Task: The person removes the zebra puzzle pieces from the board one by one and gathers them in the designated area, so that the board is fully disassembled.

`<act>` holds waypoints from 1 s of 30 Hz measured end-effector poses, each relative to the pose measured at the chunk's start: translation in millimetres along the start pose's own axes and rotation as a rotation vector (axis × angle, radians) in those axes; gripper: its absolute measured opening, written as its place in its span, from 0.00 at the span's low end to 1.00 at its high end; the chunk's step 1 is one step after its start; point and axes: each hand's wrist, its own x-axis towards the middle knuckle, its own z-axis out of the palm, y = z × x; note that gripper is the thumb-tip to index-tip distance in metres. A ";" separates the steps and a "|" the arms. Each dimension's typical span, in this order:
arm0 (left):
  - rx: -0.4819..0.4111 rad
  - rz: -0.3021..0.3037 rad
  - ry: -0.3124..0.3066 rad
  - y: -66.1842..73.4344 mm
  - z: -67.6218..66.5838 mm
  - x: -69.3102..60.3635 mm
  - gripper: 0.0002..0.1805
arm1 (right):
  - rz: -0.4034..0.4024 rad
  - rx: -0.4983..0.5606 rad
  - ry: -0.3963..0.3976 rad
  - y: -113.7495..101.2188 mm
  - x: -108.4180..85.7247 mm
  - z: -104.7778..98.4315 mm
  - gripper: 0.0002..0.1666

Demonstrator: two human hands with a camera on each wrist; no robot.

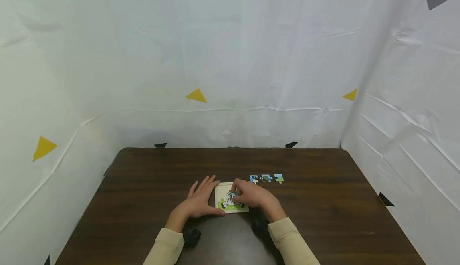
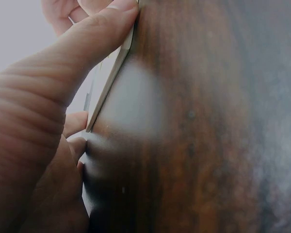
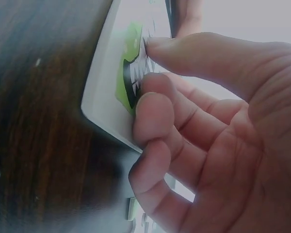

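Over the puzzle board (image 1: 221, 188), the right hand (image 1: 252, 195) pinches a small blue piece (image 1: 234, 194), probably light, stiff and best taken by its edges; at the board's left side, the left hand (image 1: 199, 202) rests with fingers apart

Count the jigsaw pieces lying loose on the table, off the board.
3, in a row beyond the right hand: left piece, middle piece, right piece. Others could be hidden beneath that hand.
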 end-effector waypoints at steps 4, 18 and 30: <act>0.009 -0.009 0.002 5.3 -1.9 0.2 0.62 | 0.008 0.025 -0.011 1.1 0.1 -2.5 0.14; 0.007 -0.010 0.001 5.1 -2.4 1.0 0.63 | 0.004 0.032 -0.017 1.3 -2.4 -2.0 0.13; 0.005 -0.009 -0.015 5.6 -3.8 1.9 0.63 | 0.006 0.136 -0.019 4.3 -1.2 -0.6 0.15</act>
